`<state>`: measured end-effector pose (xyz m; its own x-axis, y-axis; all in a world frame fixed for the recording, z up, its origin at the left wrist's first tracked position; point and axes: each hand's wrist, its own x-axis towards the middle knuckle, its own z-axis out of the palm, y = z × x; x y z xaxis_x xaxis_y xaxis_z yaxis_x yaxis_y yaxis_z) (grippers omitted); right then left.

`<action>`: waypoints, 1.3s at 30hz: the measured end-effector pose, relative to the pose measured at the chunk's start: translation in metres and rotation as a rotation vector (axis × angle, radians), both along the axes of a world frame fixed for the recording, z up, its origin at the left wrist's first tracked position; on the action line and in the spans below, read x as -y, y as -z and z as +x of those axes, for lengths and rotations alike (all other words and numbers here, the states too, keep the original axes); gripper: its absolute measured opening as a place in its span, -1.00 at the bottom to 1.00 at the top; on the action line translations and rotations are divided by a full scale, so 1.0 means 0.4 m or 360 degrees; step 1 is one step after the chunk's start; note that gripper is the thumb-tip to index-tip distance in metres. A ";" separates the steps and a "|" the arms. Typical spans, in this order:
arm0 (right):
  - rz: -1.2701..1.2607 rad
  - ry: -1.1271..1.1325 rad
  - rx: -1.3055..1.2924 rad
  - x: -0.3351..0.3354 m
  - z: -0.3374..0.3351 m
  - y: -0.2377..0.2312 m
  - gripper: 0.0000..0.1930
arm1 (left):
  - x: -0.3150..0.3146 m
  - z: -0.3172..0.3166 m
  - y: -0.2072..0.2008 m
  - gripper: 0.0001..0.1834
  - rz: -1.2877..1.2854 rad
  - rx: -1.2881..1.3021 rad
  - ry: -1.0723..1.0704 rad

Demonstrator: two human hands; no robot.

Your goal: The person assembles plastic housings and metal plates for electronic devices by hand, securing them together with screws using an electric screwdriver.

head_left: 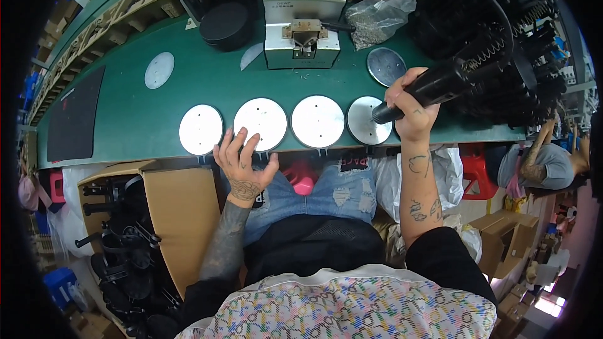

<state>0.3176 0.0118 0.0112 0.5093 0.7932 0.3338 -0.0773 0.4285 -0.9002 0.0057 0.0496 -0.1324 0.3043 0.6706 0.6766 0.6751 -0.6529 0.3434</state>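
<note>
Four would be too exact, so I see several round silver metal discs in a row along the near table edge. My right hand (414,112) grips a black electric screwdriver (443,81) with a coiled cord. Its tip points down at the rightmost silver disc (361,129) and seems to meet its surface. My left hand (245,166) is spread, with fingertips at the near edge of another silver disc (260,119). To its left lies the end disc (201,127); a further disc (317,119) sits between my hands. Small dark holes show in the discs.
A grey screw-feeder machine (303,50) stands at the back, beside a clear bag of small screws (380,22). Black round parts are heaped (458,9) at the right. A dark mat (75,116) lies far left. An open cardboard box (182,220) with black parts stands below the table.
</note>
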 end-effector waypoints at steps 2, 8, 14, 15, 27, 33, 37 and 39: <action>0.0034 -0.0036 0.0005 -0.003 -0.006 0.002 -0.71 | -0.004 -0.009 -0.003 -0.34 0.0015 -0.0004 -0.0001; 0.0042 -0.0119 0.0024 -0.060 -0.029 -0.037 -0.68 | -0.011 -0.006 -0.004 -0.34 0.0037 0.0000 0.0007; 0.0371 -0.0298 0.0073 -0.259 -0.146 -0.168 -0.68 | -0.001 -0.002 -0.014 -0.36 0.0001 0.0030 0.0036; 0.0347 -0.0297 0.0065 -0.308 -0.161 -0.162 -0.68 | 0.003 -0.009 -0.015 -0.36 -0.0015 0.0016 0.0032; -0.0049 -0.0372 0.0052 -0.267 -0.175 -0.148 -0.67 | 0.005 -0.013 -0.001 -0.36 -0.0006 0.0032 0.0021; 0.0105 0.0006 0.0214 -0.035 0.004 -0.108 -0.64 | -0.007 -0.009 -0.013 -0.36 0.0032 0.0024 0.0039; 0.0053 0.0370 0.0246 0.043 0.113 -0.051 -0.64 | -0.012 -0.012 0.002 -0.32 0.0071 -0.0017 0.0034; 0.0088 0.0421 0.0219 0.072 0.150 -0.029 -0.67 | -0.011 -0.007 0.006 -0.32 0.0075 -0.0002 0.0043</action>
<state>0.3776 -0.0171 0.0229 0.6428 0.6178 0.4529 0.1646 0.4661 -0.8693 0.0028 0.0539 -0.1349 0.3227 0.6294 0.7069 0.6574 -0.6864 0.3109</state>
